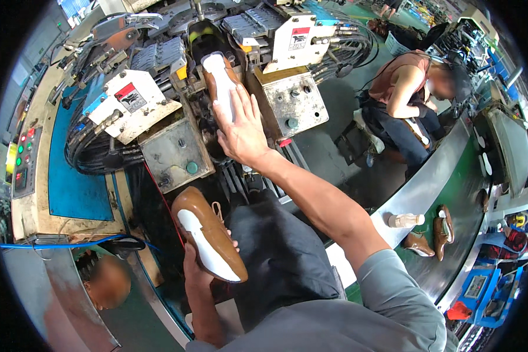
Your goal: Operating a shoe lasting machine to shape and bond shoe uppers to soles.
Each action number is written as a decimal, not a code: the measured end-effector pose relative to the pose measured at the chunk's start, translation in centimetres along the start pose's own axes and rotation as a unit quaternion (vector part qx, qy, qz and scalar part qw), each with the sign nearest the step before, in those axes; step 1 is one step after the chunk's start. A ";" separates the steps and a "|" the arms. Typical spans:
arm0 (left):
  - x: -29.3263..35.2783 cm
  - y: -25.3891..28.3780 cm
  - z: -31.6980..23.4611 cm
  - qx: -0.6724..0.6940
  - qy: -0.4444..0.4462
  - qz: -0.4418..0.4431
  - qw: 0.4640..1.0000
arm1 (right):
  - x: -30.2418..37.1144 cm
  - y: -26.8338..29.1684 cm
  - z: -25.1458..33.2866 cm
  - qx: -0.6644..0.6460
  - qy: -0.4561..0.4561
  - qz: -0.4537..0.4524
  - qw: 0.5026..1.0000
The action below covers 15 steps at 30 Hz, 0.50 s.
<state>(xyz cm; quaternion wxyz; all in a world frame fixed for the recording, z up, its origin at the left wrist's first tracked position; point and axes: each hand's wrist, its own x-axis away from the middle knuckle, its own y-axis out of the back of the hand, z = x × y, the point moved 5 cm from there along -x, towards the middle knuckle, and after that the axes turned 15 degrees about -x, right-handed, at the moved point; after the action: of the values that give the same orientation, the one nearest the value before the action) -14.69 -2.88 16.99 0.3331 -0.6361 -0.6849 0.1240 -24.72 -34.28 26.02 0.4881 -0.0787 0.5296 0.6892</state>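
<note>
At the lower left, my left hand (197,271) is wrapped round a brown shoe upper (190,205), held sole side up. A white insole piece (210,251) shows on its underside, and a small loop sticks out at its side. My right hand (244,132) lies flat, fingers spread, on the white sole (220,69) of a second brown shoe upper (210,89). That shoe sits underside up in the middle of a shoe-making machine (211,38), toe end away from me. The palm hides its near end.
Metal boxes with green buttons (192,168) (291,123) flank the machine. A button panel (24,157) stands at far left. On the right, a conveyor (387,249) carries a bottle (403,220) and several brown shoes (439,237). A seated co-worker (406,88) handles a shoe; another person (107,283) is lower left.
</note>
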 end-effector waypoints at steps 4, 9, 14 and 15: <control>-1.5 -1.4 -0.1 -0.030 0.017 -0.042 0.998 | -3.5 -2.0 -1.5 0.032 0.006 -0.013 0.999; -5.2 -1.8 -0.4 -0.127 -0.007 -0.109 0.986 | -8.9 -2.8 -4.0 0.106 0.018 -0.050 0.993; -7.3 -1.6 -0.2 -0.114 0.016 -0.099 0.988 | -14.1 -4.1 -6.7 0.037 -0.026 0.020 0.999; -7.5 -1.3 0.0 -0.076 0.021 -0.082 0.993 | -14.9 -4.3 -6.5 0.052 -0.018 0.018 0.998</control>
<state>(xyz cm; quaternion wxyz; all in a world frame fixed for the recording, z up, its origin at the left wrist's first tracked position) -15.94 -10.26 15.46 0.3070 -0.6036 -0.7352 0.0299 -16.55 -48.44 29.75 0.4885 -0.0313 0.5575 0.6705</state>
